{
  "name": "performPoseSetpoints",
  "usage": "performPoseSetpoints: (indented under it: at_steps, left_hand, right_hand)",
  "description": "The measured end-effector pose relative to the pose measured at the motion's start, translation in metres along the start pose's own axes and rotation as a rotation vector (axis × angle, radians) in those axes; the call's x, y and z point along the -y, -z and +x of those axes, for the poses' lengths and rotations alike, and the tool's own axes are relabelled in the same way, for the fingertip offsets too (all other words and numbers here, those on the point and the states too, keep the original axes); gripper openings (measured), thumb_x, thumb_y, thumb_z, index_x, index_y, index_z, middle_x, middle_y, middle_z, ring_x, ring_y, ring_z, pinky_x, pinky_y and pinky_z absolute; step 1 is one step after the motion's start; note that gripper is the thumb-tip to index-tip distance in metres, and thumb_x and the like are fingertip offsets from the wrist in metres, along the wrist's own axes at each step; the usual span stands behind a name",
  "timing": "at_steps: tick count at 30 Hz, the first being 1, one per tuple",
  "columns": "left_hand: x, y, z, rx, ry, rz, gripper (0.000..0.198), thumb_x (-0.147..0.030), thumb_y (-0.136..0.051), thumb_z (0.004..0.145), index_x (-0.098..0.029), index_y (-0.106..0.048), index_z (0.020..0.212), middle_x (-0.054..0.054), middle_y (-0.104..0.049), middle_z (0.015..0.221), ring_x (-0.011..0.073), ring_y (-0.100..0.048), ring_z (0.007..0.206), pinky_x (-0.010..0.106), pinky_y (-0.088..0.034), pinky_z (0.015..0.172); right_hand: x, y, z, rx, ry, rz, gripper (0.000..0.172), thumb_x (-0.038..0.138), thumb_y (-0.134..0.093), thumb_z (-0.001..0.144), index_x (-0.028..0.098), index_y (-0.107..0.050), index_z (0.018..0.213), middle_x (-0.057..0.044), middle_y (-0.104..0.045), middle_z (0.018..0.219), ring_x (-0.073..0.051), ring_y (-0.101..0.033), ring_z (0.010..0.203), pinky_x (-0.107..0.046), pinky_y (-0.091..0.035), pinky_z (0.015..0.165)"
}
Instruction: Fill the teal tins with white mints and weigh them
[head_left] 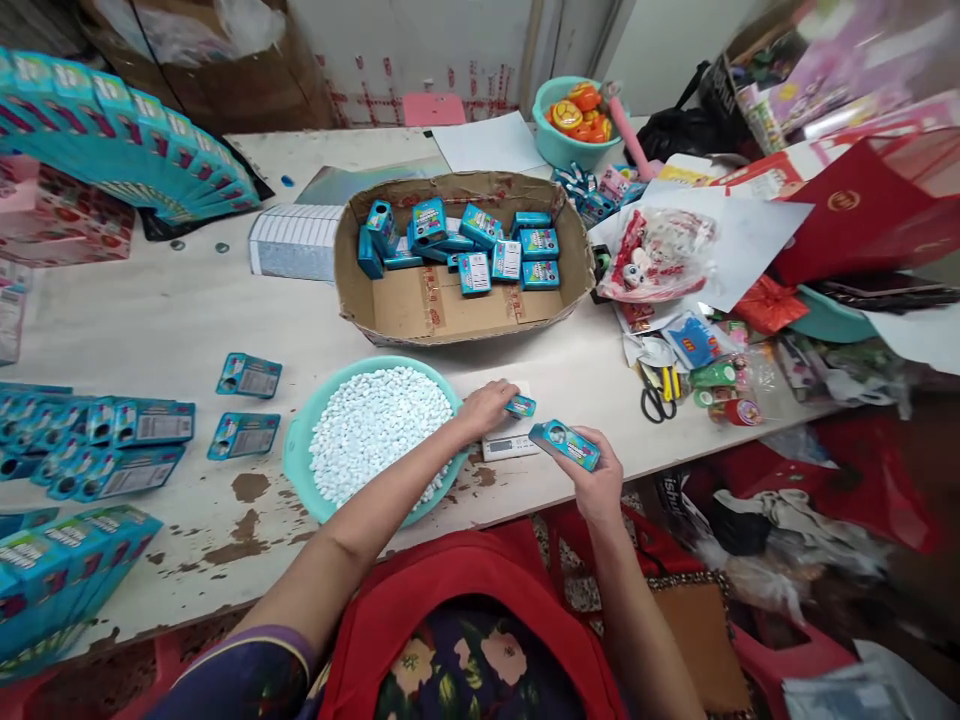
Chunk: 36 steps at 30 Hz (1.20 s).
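Note:
My left hand (484, 410) reaches over the bowl's right side, with its fingers closed on a small blue candy box (522, 406) above a white digital scale (510, 446). My right hand (602, 482) grips another blue candy box (567, 444), tilted, just right of the scale. A mint-green bowl (294, 458) full of small white candies (375, 430) stands left of the scale, partly behind my left forearm. Behind it, a cut-down cardboard box (397, 300) holds several blue candy boxes (474, 272) along its far side.
Two blue boxes (244, 436) lie left of the bowl, with rows of more boxes (142, 420) further left. Black-handled scissors (657, 398) and loose packets lie at right. A teal bowl of orange toys (570, 150) stands at the back. Red bags (862, 200) crowd the right end.

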<state>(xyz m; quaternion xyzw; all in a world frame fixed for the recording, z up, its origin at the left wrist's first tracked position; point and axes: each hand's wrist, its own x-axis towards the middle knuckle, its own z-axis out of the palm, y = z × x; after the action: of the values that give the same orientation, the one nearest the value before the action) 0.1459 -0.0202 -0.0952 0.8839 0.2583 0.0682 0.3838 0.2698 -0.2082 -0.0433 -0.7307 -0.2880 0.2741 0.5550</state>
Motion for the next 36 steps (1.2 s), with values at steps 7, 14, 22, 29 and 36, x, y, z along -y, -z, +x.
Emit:
performPoseSetpoints:
  at_steps: [7,14,22,29,36]
  left_hand:
    - [0.000,0.067,-0.022,-0.553,0.142,-0.056,0.035,-0.032,-0.069,0.075,-0.022,-0.058,0.107,0.007,-0.059,0.101,0.0226,-0.056,0.094,0.030,-0.043,0.078]
    - [-0.024,0.104,-0.096,-0.489,0.098,-0.084,0.036,-0.038,-0.067,0.078,-0.024,-0.060,0.110,0.004,-0.062,0.092,0.0197,-0.056,0.085,0.029,-0.043,0.074]
    - [-0.026,0.066,-0.137,-0.258,0.245,-0.493,0.028,-0.040,-0.060,0.081,-0.026,-0.065,0.105,0.005,-0.067,0.096,0.0213,-0.062,0.089,0.033,-0.048,0.081]
    - [0.079,0.054,-0.135,-0.309,0.521,0.261,0.031,-0.044,-0.047,0.086,-0.018,-0.061,0.094,0.014,-0.062,0.103,0.0311,-0.052,0.105,0.041,-0.040,0.089]
    - [0.082,0.055,-0.140,-0.384,0.663,0.072,0.029,-0.043,-0.050,0.083,-0.019,-0.051,0.067,0.004,-0.054,0.067,0.0172,-0.051,0.063,0.025,-0.030,0.056]
  right_hand:
    - [-0.041,-0.048,0.044,0.065,0.039,-0.001,0.042,0.035,-0.077,0.064,0.016,-0.062,0.099,-0.006,-0.061,0.100,-0.019,-0.059,0.095,-0.035,-0.048,0.086]
    - [-0.039,-0.067,0.043,0.088,0.168,-0.146,0.053,0.036,-0.075,0.067,0.017,-0.059,0.114,-0.012,-0.055,0.121,-0.024,-0.050,0.117,-0.043,-0.038,0.104]
    - [0.010,-0.073,-0.049,0.586,-0.119,0.013,0.044,0.040,-0.077,0.066,0.019,-0.061,0.102,-0.003,-0.066,0.091,-0.018,-0.062,0.081,-0.030,-0.053,0.074]
    - [-0.017,-0.081,-0.075,0.635,0.002,-0.085,0.046,0.044,-0.078,0.064,0.020,-0.062,0.099,-0.003,-0.064,0.091,-0.017,-0.059,0.082,-0.028,-0.049,0.075]
    - [-0.018,-0.083,-0.077,0.573,-0.074,-0.069,0.045,0.043,-0.078,0.064,0.019,-0.062,0.098,-0.002,-0.063,0.089,-0.017,-0.059,0.081,-0.028,-0.050,0.074]
